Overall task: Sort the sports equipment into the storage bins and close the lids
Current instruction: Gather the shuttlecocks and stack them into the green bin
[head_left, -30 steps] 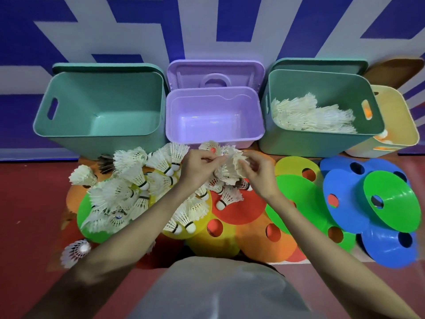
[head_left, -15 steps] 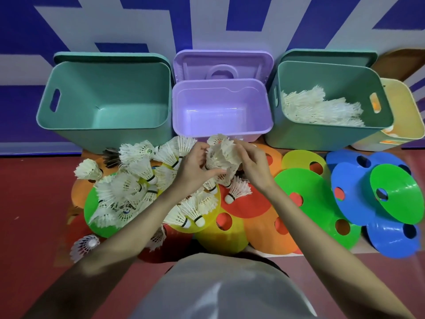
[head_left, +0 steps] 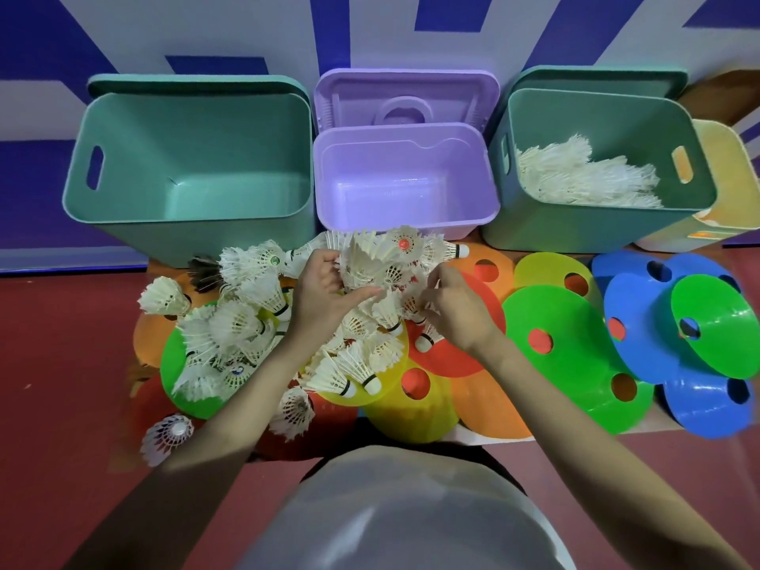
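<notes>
A heap of white shuttlecocks (head_left: 234,331) lies on flat coloured disc cones on the red floor. My left hand (head_left: 318,298) grips a bunch of shuttlecocks (head_left: 382,261) raised just in front of the purple bin (head_left: 405,211). My right hand (head_left: 456,306) pinches a shuttlecock (head_left: 411,304) at the bunch's lower right edge. The left teal bin (head_left: 185,236) holds nothing. The right teal bin (head_left: 592,230) holds a layer of shuttlecocks (head_left: 584,178). All lids stand open behind the bins.
A yellow bin (head_left: 728,166) with orange items stands at the far right. Green (head_left: 575,347), blue (head_left: 641,322), orange and yellow disc cones overlap on the floor to the right. One shuttlecock (head_left: 166,438) lies apart at the lower left.
Both hands stay on the bunch of shuttlecocks in front of the purple bin. My right hand has dropped to the bunch's lower right edge. The camera view has shifted closer.
</notes>
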### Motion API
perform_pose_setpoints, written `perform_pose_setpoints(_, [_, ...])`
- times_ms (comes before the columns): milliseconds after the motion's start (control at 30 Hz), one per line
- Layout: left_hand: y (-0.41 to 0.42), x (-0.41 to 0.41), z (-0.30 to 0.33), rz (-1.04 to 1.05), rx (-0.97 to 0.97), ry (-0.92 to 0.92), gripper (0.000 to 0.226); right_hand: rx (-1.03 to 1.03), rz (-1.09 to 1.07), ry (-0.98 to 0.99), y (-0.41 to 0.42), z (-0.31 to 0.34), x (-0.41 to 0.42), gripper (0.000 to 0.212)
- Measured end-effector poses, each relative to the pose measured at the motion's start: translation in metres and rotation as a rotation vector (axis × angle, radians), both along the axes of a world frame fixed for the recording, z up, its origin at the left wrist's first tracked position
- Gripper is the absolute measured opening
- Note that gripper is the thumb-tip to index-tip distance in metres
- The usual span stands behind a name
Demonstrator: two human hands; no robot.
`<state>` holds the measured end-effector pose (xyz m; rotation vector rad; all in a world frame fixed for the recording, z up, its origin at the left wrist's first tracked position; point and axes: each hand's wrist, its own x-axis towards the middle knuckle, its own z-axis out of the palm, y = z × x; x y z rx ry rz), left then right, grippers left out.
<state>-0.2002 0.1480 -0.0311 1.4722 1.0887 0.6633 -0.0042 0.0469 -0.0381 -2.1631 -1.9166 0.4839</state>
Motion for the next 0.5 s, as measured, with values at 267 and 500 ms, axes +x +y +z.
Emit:
perform_pose_setpoints(267, [0.005, -0.009, 0.001, -0.011, 0.077, 0.054, 0.064, 0.279, -0.161, 0.215, 0.001, 0.043, 0.003, 0.005])
perform_pose_setpoints(500, [0.004, -0.012, 0.003, 0.003, 0.106, 0.07, 0.061, 0.345, -0.295, 0.096, 0.002, 0.066, 0.006, 0.006])
